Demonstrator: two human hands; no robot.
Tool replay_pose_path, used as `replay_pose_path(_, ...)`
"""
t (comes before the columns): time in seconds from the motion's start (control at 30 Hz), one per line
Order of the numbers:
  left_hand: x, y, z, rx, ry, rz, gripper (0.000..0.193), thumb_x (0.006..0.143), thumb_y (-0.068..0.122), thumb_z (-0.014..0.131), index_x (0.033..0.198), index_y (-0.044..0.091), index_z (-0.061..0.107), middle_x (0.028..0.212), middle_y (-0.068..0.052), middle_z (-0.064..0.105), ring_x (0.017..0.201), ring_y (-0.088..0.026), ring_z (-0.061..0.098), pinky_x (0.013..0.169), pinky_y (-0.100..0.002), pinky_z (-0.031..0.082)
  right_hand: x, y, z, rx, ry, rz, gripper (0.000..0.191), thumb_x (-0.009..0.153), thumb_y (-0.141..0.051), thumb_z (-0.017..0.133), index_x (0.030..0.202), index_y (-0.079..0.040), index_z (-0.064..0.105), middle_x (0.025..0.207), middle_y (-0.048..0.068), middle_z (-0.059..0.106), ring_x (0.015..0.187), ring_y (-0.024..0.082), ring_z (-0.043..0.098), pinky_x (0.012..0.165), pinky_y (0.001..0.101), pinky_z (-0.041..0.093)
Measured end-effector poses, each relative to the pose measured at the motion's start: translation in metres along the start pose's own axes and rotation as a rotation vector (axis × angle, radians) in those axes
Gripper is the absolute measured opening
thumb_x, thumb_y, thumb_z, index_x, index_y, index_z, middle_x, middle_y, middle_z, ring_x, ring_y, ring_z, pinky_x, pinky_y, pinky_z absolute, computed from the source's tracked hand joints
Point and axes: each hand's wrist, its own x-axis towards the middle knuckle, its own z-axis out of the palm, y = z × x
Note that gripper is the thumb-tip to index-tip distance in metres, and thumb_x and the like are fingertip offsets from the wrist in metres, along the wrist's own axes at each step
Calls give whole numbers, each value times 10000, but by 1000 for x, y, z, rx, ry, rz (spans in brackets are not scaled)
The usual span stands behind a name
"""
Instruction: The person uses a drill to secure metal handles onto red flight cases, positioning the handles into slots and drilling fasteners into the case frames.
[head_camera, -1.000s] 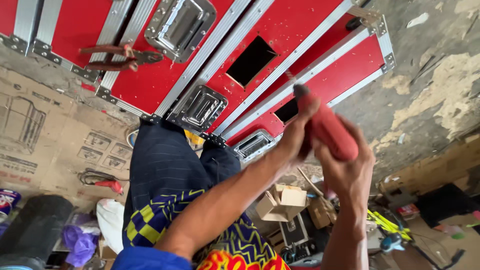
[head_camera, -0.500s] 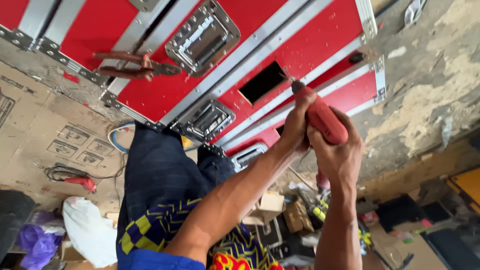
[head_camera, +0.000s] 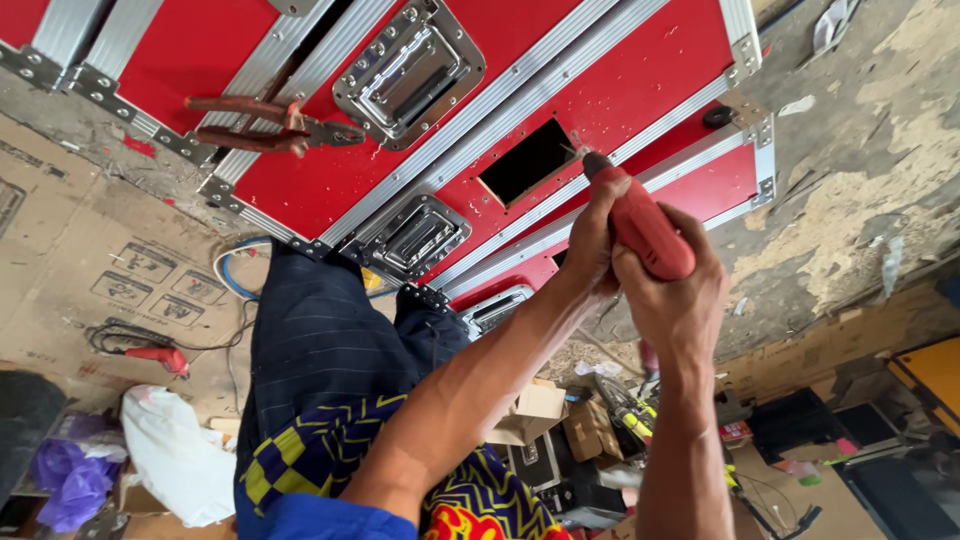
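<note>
Both hands grip a red rotary tool (head_camera: 640, 225): left hand (head_camera: 592, 240) steadying, right hand (head_camera: 675, 290) behind, tip aimed toward eleven o'clock at a rectangular cutout (head_camera: 527, 162) in a red flight case (head_camera: 640, 90).

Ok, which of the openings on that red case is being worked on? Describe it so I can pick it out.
Start from the big red flight case with aluminium edging. Between its recessed metal handles sits a dark rectangular cutout, just off the tip of the red tool that the left hand and right hand grip. Unlike the handles, it is an empty black hole with no metal fitting.
</note>
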Motion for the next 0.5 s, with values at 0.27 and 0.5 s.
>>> replay_pose_path(0.27, -1, 15, -5, -14, -267, 59, 518, 973, 570, 568, 1019, 55, 589, 904, -126, 651, 807, -237, 662, 693, -373, 577, 5, -1, 18, -136, 20, -107, 585, 768, -310, 789, 1300, -85, 694, 1026, 193, 769, 901, 318, 752, 792, 417, 593)
replay_pose_path(0.5, -20, -8, 16, 223, -195, 263, 461, 1123, 529, 492, 1056, 83, 589, 985, -53, 614, 897, -157, 601, 790, -344, 531, -22, -19, -31, -87, -9, -138, 613, 789, -336, 820, 1326, -74, 681, 1097, 162, 755, 972, 259, 761, 823, 372, 609)
